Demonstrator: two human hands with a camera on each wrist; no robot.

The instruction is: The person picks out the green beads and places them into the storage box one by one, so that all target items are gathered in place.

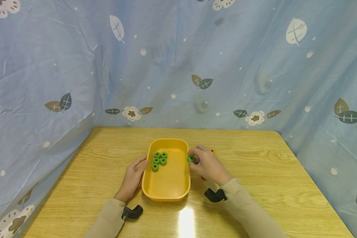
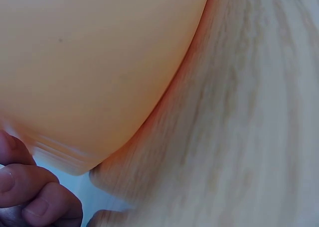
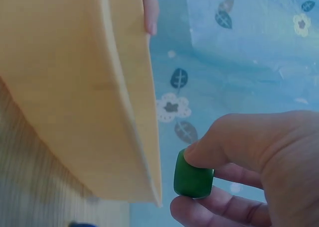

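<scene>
Green barrel-shaped bead point(image 1: 190, 159) sat pinched in right hand point(image 1: 209, 166), beside yellow plastic tray point(image 1: 166, 199) left hand point(image 1: 132, 179) gripped, likely for steadiness.

1 yellow tray point(image 1: 172, 181); clock dirs from its ctr, head view. 5 grn beads point(image 1: 163, 162) inside, approx 10–11 o'clock. Plus 1 held grn bead point(image 1: 191, 159) at 2, so 6 grn vis total. 2 hands: L hand point(image 1: 132, 178) at 9, R hand point(image 1: 209, 167) at 3. Partly hidden by R hand, approx 2–3: min 1 purple pc point(image 1: 197, 161), 1 orange-yellow pc point(image 1: 212, 151), 1 red pc point(image 1: 203, 178); exact ct n/a. 2 blk wrist units point(image 1: 132, 212), approx 7 & 4.
</scene>
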